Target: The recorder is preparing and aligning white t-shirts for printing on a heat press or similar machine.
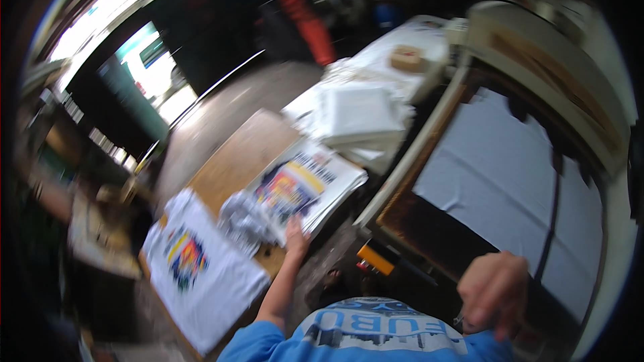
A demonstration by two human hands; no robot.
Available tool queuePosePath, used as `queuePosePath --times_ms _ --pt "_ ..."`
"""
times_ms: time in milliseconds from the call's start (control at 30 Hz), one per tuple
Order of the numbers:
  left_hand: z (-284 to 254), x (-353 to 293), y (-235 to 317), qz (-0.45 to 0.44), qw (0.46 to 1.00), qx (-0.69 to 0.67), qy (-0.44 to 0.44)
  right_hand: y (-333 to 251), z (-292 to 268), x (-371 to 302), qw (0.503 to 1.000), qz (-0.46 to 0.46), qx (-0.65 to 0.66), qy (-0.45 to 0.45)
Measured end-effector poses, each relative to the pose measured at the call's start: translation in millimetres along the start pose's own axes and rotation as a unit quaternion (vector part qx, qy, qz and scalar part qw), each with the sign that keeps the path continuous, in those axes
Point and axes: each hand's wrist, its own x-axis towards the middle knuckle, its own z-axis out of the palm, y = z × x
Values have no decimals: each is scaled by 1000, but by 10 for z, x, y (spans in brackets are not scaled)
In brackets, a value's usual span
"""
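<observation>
Left hand (296, 236) at the near edge of the stack of printed sheets (308, 184), which lies on the wooden table (248, 139) with its multicoloured design facing up. Fingertips meet the edge of the pile; whether finger and thumb close on a sheet cannot be told. Right hand (495, 293) blurred, fingers curled, in front of the large press (396, 184); cannot tell if anything is in it.

Beside the stack: crumpled pale material (247, 221), then a white T-shirt (201, 268) spread flat, print up. White sheets (493, 167) cover much of the press bed.

Notes on handling (judgement): the sheets look thin and likely cling to one another — best to part a single one at the corner with a fingertip before any pinch. Grip by the plain margin, off the coloured area, to avoid smudges or creases. Bringing the right hand to a second corner would keep a sheet level; one-handed, it would probably sag or drag the sheet below. Keep the crumpled material clear of the stack edge, and fingers and sleeve off the press, which may be hot.
</observation>
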Motion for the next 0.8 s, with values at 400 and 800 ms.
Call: queuePosePath --times_ms 400,800 --pt "-265 391 -143 72 989 2 -131 677 196 187 916 113 -222 316" --pt "-2429 1036 1443 212 708 -639 -214 2842 -25 39 746 378 280 471"
